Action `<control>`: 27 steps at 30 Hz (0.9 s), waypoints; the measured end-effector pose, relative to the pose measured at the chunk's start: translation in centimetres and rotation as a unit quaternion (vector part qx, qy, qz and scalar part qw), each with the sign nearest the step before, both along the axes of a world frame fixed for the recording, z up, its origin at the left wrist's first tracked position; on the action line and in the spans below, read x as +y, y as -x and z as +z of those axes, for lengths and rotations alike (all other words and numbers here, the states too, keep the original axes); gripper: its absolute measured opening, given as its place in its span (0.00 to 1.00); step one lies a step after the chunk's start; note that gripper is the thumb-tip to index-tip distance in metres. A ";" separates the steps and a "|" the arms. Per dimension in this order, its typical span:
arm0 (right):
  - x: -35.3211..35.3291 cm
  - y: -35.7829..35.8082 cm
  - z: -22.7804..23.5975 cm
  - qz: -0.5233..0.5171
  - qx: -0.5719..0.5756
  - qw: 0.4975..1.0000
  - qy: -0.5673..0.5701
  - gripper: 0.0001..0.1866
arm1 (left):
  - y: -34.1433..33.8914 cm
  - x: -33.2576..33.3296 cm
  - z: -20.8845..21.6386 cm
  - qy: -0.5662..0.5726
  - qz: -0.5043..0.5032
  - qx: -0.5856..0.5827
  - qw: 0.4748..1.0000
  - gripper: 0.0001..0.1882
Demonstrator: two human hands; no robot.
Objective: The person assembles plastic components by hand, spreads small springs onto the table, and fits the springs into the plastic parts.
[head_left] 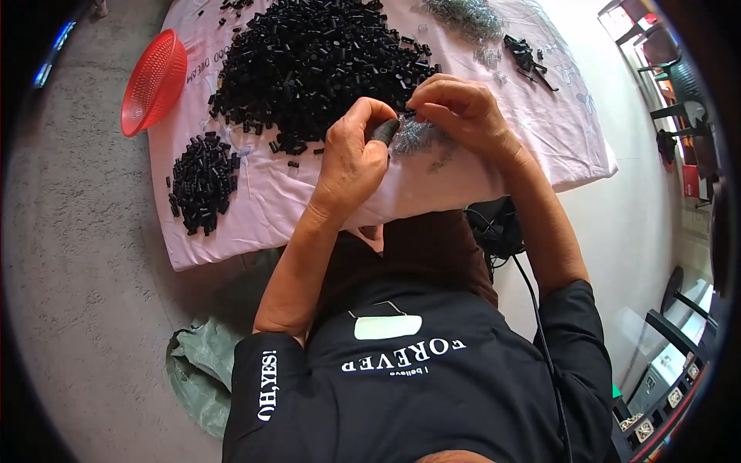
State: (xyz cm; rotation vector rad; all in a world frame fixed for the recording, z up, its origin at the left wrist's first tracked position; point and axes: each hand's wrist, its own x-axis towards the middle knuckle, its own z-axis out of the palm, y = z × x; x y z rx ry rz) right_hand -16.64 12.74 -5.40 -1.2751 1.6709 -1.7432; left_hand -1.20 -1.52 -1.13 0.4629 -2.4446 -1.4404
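Note:
My left hand [356, 150] is closed in a pinch, with a dark cover on its thumb. What its fingertips hold is hidden or too small to make out. Close to its right, my right hand [467, 116] also pinches, thumb against forefinger, over something too small to name. Below the fingertips lies a small heap of fine silvery wire pieces [421, 139], perhaps springs. Just beyond both hands spreads a large pile of short black cylindrical pieces [316, 69]. A smaller pile of similar black pieces [204, 181] sits at the left front of the table.
A pink cloth [270, 220] covers the table. At its left edge leans a red perforated basket [154, 83]. More silvery pieces [467, 19] and a black clump of parts [525, 55] lie at the far right. A black cable [532, 297] hangs beside my right arm.

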 end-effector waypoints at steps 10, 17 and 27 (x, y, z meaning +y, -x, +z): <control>0.0 -0.1 0.7 0.005 0.094 0.995 0.011 0.07 | 1.0 0.2 -1.0 -0.066 -0.012 0.038 0.997 0.15; 0.1 -0.2 1.0 -0.004 0.081 0.997 -0.013 0.05 | 1.1 0.6 -0.2 -0.045 -0.014 0.004 0.999 0.10; 0.0 0.1 0.9 0.015 0.151 0.988 -0.006 0.04 | 0.8 0.6 -0.8 0.077 -0.028 0.044 0.996 0.12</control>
